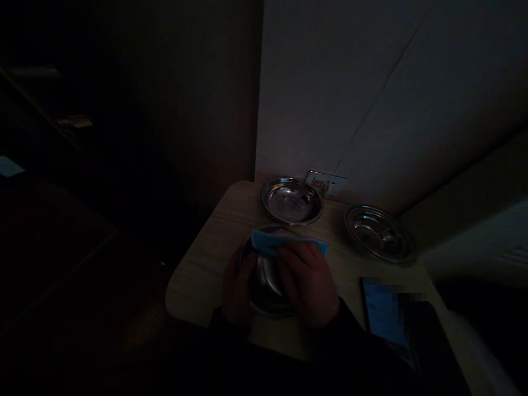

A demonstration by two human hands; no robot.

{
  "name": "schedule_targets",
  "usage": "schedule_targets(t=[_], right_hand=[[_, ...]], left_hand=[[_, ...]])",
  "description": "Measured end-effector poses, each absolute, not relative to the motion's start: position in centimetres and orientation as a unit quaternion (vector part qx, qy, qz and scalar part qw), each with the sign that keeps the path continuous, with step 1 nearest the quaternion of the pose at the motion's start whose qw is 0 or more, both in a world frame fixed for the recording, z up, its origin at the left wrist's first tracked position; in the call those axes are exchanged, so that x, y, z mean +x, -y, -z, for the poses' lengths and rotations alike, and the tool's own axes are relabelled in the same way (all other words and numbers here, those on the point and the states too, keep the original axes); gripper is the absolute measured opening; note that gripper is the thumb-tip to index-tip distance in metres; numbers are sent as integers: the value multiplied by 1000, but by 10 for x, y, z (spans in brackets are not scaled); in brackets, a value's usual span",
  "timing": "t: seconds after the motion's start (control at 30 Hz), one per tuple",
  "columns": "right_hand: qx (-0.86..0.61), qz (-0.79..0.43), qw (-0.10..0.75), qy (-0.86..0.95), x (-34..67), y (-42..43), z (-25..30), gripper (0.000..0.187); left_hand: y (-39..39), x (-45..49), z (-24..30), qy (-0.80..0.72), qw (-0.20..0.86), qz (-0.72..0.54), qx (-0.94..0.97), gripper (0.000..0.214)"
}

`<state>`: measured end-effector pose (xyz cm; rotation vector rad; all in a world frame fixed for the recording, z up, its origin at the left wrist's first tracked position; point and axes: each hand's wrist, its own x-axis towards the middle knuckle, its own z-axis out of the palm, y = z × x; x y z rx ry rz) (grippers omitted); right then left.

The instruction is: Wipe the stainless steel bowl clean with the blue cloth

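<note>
A round shiny metal dish (pixel 268 278) is in front of me, just over the small table. My left hand (pixel 239 286) is closed on its left rim, thumb on the inside. A thin light-blue cloth (pixel 268 242) lies across the dish's far side, pinched in the fingers of my right hand (pixel 311 280). That hand covers the right part of the dish, and its fingertips press the cloth near the inner wall. The dim light hides the dish's underside, so I cannot tell whether it rests on the tabletop.
Another round metal dish (pixel 291 202) stands at the table's back edge by a wall socket (pixel 325 181). A divided metal plate (pixel 379 234) sits at the back right. A phone with a lit screen (pixel 385 313) lies on the right of the pale wooden table (pixel 202 269).
</note>
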<state>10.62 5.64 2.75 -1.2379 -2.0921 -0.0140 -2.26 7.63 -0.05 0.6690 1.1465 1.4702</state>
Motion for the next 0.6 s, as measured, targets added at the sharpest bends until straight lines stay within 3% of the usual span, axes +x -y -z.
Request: schedule_targets(t=[0.6], right_hand=[[-489,-6,324,810,112,-55,-31,19]], left_hand=[[-77,-24,-4,-484,573,-608,258,32]])
